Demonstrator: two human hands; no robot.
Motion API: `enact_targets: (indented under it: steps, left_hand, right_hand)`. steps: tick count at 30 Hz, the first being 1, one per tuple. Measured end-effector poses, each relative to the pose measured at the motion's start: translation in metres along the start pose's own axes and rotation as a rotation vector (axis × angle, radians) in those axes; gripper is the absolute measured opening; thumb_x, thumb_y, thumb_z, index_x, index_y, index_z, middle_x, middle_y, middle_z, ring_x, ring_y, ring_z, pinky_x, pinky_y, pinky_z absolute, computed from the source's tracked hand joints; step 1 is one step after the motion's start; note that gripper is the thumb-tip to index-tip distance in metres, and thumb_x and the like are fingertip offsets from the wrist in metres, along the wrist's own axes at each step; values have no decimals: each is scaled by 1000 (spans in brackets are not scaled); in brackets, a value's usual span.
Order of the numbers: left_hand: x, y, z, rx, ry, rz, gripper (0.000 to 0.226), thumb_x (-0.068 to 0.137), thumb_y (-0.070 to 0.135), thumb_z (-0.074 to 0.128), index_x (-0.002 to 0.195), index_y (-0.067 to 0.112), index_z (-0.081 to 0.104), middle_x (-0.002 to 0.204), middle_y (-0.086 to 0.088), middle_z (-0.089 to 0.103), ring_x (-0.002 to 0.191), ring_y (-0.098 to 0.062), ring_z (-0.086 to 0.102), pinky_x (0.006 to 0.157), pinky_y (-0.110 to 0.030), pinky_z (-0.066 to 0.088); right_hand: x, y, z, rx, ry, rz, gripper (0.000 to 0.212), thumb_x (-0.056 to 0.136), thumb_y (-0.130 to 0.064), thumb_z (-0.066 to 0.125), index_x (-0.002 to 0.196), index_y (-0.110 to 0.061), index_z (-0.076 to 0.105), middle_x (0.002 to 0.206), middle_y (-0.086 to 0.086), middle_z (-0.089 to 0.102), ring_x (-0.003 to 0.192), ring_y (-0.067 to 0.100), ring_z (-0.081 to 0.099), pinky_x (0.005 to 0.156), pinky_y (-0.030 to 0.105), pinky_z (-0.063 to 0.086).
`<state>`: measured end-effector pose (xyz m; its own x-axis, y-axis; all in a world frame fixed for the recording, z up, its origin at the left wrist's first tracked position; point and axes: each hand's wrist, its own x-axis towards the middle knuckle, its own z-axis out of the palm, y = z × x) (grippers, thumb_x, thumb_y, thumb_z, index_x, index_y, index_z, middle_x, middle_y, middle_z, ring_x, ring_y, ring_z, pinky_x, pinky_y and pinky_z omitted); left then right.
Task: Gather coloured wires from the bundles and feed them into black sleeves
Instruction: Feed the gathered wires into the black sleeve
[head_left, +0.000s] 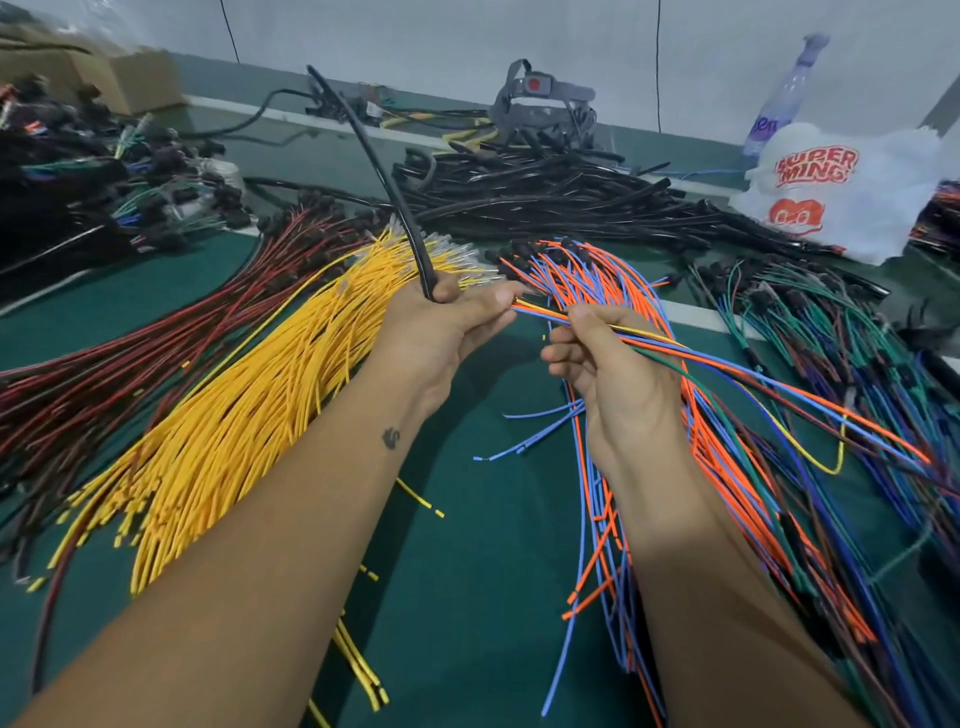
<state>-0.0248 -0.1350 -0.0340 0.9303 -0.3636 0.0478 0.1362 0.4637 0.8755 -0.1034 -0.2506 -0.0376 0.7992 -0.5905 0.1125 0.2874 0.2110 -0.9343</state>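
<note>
Wires are held over a green table, between both hands.

The table is backed by a pale wall and strewn with yellow, red and orange-blue bundles and a pile of sleeves. A sleeve is gripped upright in the left hand; the wires are pinched by the right hand, their tips touching the left fingers.
</note>
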Motion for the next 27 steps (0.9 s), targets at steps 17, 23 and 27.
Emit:
enact_targets:
  steps: [17, 23, 27]
  left_hand:
    - [0, 2, 11, -35, -111, -361, 20, 98, 16, 32, 79, 18, 35, 79, -8, 62, 64, -15, 44, 57, -26, 33]
    - [-2, -5, 10, 66, -220, -208, 17, 95, -3, 47, 88, 12, 52, 85, -10, 62, 70, -14, 62, 64, -22, 54]
    - [-2, -5, 9, 3, -115, -176, 15, 90, -6, 55, 84, 7, 60, 81, -9, 71, 74, -14, 69, 64, -18, 55]
  right_hand:
    - [-2, 1, -1, 56, -25, -83, 13, 88, 6, 59, 80, -3, 65, 59, 4, 66, 58, 13, 66, 58, 19, 51]
    - [-3, 2, -2, 95, -56, -67, 13, 90, 5, 58, 82, -3, 65, 60, 3, 70, 59, 11, 68, 59, 18, 53]
    - [-2, 1, -3, 167, -4, -44, 13, 89, 4, 59, 81, -3, 65, 59, 4, 69, 58, 14, 68, 58, 19, 53]
